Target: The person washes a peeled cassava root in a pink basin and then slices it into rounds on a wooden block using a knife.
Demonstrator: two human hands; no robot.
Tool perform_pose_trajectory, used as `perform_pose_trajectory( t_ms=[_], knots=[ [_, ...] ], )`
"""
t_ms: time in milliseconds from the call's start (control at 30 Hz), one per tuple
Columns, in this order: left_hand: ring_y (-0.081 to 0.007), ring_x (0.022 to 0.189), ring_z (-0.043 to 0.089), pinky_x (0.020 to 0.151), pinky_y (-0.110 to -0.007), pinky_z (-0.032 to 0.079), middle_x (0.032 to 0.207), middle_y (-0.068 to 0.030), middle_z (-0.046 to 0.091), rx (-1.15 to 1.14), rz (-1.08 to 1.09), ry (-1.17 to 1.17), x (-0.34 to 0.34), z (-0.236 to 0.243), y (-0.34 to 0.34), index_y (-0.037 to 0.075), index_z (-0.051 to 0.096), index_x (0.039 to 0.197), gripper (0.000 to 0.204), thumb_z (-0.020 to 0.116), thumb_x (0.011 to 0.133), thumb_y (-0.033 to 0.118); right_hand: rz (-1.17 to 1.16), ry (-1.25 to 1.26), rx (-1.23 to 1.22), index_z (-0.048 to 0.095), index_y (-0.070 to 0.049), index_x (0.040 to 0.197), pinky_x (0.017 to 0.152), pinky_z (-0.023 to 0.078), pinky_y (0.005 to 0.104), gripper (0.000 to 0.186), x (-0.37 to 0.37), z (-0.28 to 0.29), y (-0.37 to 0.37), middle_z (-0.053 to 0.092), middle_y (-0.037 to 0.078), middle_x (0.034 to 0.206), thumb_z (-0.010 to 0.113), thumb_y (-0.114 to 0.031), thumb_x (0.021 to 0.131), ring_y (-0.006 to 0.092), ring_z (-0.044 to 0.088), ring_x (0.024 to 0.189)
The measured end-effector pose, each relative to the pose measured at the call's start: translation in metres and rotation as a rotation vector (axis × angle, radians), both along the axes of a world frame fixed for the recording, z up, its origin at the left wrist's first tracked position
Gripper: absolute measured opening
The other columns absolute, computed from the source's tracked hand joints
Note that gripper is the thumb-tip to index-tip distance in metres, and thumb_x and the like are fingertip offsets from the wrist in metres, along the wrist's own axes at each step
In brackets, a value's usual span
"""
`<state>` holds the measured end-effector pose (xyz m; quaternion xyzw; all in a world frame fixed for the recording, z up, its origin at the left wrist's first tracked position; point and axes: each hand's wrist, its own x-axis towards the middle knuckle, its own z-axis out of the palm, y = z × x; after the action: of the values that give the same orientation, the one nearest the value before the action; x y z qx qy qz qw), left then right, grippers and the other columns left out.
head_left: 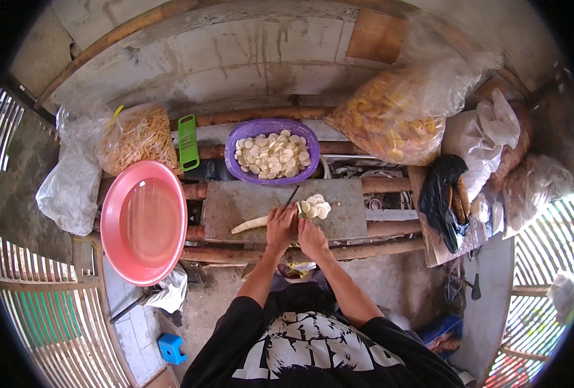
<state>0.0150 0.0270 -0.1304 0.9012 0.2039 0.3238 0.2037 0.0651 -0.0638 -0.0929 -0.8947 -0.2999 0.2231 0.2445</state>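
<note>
A peeled cassava root (249,224) lies across a grey slab (235,199), its thin end pointing left. My left hand (282,226) is closed over its right part and holds it down. Beside it, my right hand (313,239) grips a knife (299,208), whose blade is mostly hidden between the hands at the root's cut end. Round white slices (316,207) lie in a small heap just right of the blade. Beyond the slab stands a purple basin (231,165) holding many such slices (274,154).
At left stands a pink basin (109,220) of liquid, near a bag of thin strips (138,139) and a green slicer (188,142). Far right are a large bag of yellow chips (390,119), a black plastic bag (439,197) and a white bag (478,145). Wooden poles (390,229) border the slab.
</note>
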Motion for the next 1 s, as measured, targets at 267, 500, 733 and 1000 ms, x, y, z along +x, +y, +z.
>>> perform_pose_trajectory(
  t_ms=[267, 500, 733, 1000],
  knots=[
    [-0.0230, 0.086, 0.054, 0.076, -0.037, 0.039, 0.099, -0.0073, 0.059, -0.013, -0.036, -0.020, -0.002, 0.006, -0.003, 0.007, 0.051, 0.094, 0.021, 0.055, 0.074, 0.009, -0.022, 0.073, -0.094, 0.049, 0.001, 0.087, 0.068, 0.043, 0.0514, 0.037, 0.008, -0.004, 0.004, 0.057, 0.026, 0.077, 0.030, -0.031, 0.089, 0.0427, 0.055, 0.076],
    [-0.0216, 0.087, 0.054, 0.076, -0.035, 0.039, 0.098, -0.0062, 0.059, 0.013, -0.013, -0.025, 0.004, -0.002, 0.003, 0.007, 0.052, 0.092, 0.015, 0.052, 0.078, 0.011, -0.017, 0.032, -0.037, 0.050, 0.001, 0.083, 0.066, 0.043, 0.0515, 0.038, 0.013, -0.013, 0.004, 0.057, 0.027, 0.075, 0.030, -0.031, 0.089, 0.0434, 0.055, 0.074],
    [-0.0213, 0.085, 0.055, 0.076, -0.035, 0.039, 0.095, -0.0046, 0.060, 0.020, -0.011, -0.041, 0.005, 0.000, 0.012, 0.008, 0.053, 0.088, 0.011, 0.053, 0.078, 0.012, 0.008, -0.022, 0.013, 0.052, 0.001, 0.080, 0.064, 0.044, 0.0512, 0.039, 0.011, -0.014, 0.000, 0.057, 0.026, 0.071, 0.032, -0.031, 0.088, 0.0437, 0.055, 0.070],
    [-0.0206, 0.083, 0.055, 0.073, -0.035, 0.039, 0.093, -0.0040, 0.061, 0.066, 0.011, -0.048, 0.010, 0.000, 0.018, 0.008, 0.053, 0.087, 0.011, 0.053, 0.078, 0.012, 0.042, 0.033, 0.030, 0.053, 0.003, 0.081, 0.068, 0.044, 0.0508, 0.043, 0.019, -0.027, 0.002, 0.057, 0.027, 0.074, 0.030, -0.033, 0.088, 0.0447, 0.054, 0.074]
  ],
)
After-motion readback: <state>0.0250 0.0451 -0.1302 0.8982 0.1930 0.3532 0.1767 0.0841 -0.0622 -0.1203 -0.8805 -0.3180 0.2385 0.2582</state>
